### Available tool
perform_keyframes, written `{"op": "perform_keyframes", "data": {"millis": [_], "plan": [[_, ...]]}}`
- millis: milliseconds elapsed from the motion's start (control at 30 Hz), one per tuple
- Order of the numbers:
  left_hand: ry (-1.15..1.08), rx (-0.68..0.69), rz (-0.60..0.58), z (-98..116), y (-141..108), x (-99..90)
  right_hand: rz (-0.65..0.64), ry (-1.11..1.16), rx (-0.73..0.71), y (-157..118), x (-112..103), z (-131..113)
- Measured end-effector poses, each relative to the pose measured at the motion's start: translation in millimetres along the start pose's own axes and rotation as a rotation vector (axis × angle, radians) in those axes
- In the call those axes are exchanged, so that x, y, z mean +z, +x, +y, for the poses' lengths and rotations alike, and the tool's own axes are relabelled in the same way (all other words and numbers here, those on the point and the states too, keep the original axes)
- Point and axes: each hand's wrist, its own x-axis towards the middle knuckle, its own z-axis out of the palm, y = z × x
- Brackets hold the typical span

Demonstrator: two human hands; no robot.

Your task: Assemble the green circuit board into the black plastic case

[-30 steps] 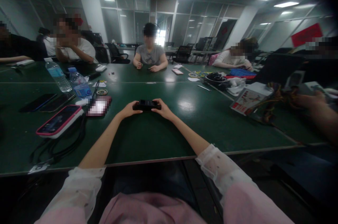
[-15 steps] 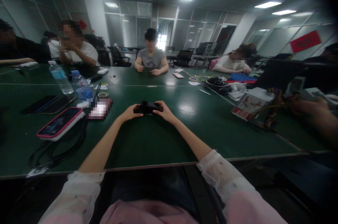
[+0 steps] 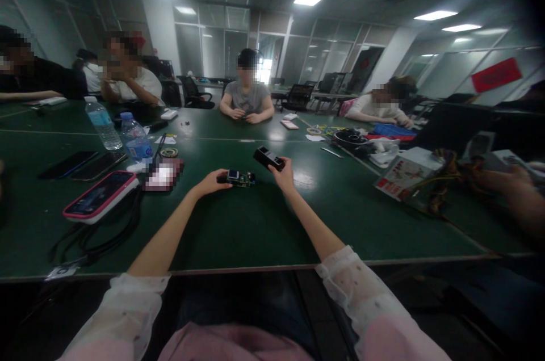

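My left hand (image 3: 213, 183) is closed on a small circuit board (image 3: 242, 179) with a little screen and a green edge, held low over the green table (image 3: 255, 230). Up and to the right, my right hand (image 3: 284, 172) grips a black plastic cover (image 3: 269, 158) with rectangular openings, tilted and apart from the board. Fingers of the left hand hide the board's left end.
Left of my hands lie a pink-rimmed phone-like device (image 3: 101, 196) with black cables, dark phones (image 3: 99, 166) and water bottles (image 3: 136, 139). A metal power supply box (image 3: 406, 173) stands right, beside a co-worker's hand (image 3: 517, 185). Other people sit across the table.
The black cover has come off the circuit board. My right hand has lifted it up and to the right, while my left hand stays about where it was with the board.
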Motion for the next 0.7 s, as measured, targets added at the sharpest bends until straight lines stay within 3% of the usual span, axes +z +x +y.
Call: {"op": "perform_keyframes", "data": {"millis": [333,700], "plan": [[0.000,-0.014,0.003,1,0,-0.4,0.075,-0.204,0.089,0,-3,23],[-0.007,-0.011,-0.012,1,-1,-3.8,0.105,-0.353,0.073,-4,-3,18]]}}
